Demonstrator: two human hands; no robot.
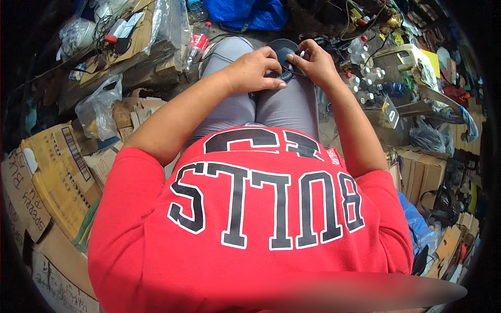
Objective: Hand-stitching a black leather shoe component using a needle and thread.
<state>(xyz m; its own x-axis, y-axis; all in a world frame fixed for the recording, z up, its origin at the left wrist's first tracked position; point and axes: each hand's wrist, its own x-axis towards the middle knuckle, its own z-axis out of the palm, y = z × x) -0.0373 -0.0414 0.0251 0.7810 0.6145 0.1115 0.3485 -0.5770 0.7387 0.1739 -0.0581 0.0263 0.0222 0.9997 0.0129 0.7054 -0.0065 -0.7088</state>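
Above my right knee, a dark, rounded piece point(283, 49), perhaps part of a shoe or sandal, rests between my hands. My left hand point(254, 71) curls over its near left side, the thumb lying along a dark curved edge. On the other side my right hand point(316, 63) pinches its thumb and forefinger together, with a small white bit point(302, 53) showing between them. The bit is too small to name. Under both hands are my grey trousers point(284, 107). My fingers cover part of the dark piece.
A red-capped bottle point(198, 43) stands past my left knee, near a blue plastic sheet point(248, 13). Several small bottles point(360, 78) crowd the right. Cardboard boxes point(60, 172) are stacked at left. A cluttered board point(117, 44) lies at the far left.
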